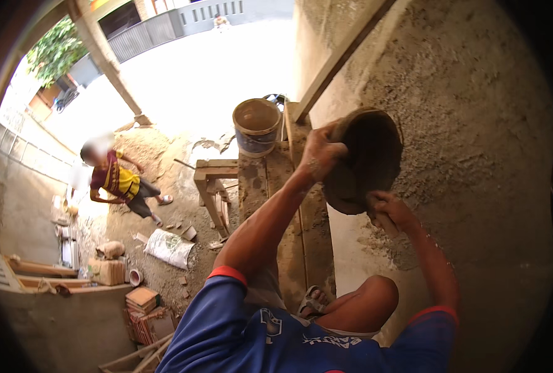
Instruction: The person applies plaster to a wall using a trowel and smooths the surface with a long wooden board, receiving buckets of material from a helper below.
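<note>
My left hand is closed on the rim of a dark, mortar-smeared bucket, which is tipped so that its mouth faces me. At the bucket's lower rim, my right hand is closed round the pale handle of what looks like a trowel; its blade cannot be made out. Right beside the bucket rises a wall with rough, wet-looking mortar on its upper part and a smoother face lower down. My bent knee and sandalled foot show below, over the planks.
A scaffold of planks runs beneath me, with a pail at its far end. A slanting wooden beam meets it near the wall. Down left, a person walks past a white sack and stacked bricks.
</note>
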The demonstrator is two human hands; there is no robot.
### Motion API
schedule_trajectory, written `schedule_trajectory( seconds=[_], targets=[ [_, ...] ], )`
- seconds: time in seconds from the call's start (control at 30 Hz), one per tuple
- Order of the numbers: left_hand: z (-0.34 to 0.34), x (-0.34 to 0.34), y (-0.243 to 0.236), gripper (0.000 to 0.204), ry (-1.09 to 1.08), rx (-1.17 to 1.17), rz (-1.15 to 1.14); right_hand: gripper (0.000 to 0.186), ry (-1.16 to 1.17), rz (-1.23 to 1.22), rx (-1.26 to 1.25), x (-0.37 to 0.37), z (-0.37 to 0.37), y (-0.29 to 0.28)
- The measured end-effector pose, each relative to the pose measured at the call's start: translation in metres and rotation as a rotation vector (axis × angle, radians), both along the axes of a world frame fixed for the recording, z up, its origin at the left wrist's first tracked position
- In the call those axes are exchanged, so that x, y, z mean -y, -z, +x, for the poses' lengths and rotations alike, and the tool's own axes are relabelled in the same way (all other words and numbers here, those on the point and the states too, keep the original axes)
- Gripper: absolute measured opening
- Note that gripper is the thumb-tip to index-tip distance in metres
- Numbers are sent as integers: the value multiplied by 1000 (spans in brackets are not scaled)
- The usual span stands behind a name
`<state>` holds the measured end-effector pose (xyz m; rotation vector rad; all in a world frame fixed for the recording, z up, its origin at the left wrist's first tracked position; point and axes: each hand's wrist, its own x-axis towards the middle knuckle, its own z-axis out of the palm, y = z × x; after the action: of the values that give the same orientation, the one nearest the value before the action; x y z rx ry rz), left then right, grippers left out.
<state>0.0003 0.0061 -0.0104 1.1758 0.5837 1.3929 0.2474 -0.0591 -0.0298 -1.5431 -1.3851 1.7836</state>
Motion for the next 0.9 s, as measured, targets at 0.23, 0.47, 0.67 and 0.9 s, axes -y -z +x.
schedule_trajectory(
  seconds=[0.23,0.47,0.67,0.9],
  targets=[
    [6,-19,2,40,-44,268,-226,44,34,138,-11,30,53,-79],
    [-11,-25,33,44,-72,188,-252,46,-190,659,687,80,30,-201],
    [-22,-42,60,36,-39,277,-303,53,-295,754,676,115,20,-259],
    [5,-19,22,28,-87,225,-268,43,-56,482,395,49,47,-224]
  ],
)
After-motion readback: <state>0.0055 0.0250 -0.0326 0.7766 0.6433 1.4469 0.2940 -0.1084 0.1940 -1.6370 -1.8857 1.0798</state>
